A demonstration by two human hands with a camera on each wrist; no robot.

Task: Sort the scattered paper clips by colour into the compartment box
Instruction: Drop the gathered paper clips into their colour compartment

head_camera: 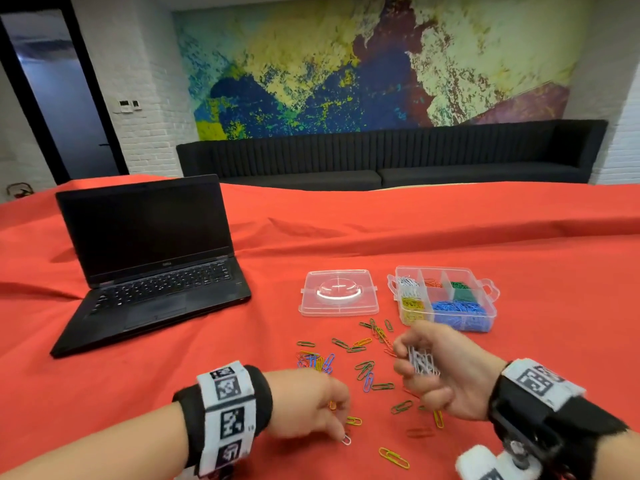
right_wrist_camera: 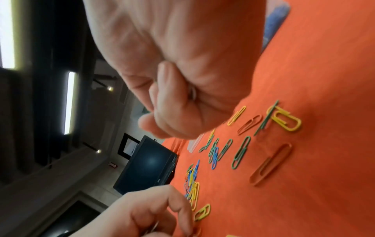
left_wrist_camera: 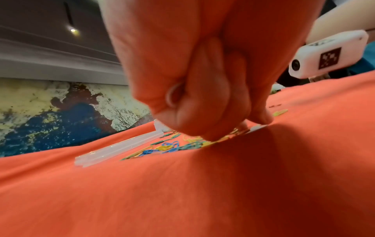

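Silver clip: a small wire clip (head_camera: 346,439) lies flat on the red cloth (head_camera: 173,368), at the left fingertips.
Left hand: the left hand (head_camera: 311,407) has fingers curled down, thumb and forefinger pinching the silver clip; the left wrist view shows a pale loop (left_wrist_camera: 172,96) tucked against the thumb as well.
Right hand: the right hand (head_camera: 436,370) is cupped, palm up, fingers closed round a bunch of silver clips (head_camera: 423,362).
Loose clips: green, yellow, blue and orange clips (head_camera: 367,368) are scattered between the hands and the box.
Box: the compartment box (head_camera: 493,308) sits beyond the right hand, open, with silver, orange, green, yellow and blue already separated; its lid (head_camera: 337,292) lies just left of it.
Handling: likely very light, stiff, smooth wire; flat on cloth it resists a pinch, so lifting one rounded end with a nail should work best.
Long axis: the silver clip runs diagonally, near end toward the person's right; which end is the inner loop cannot be told.
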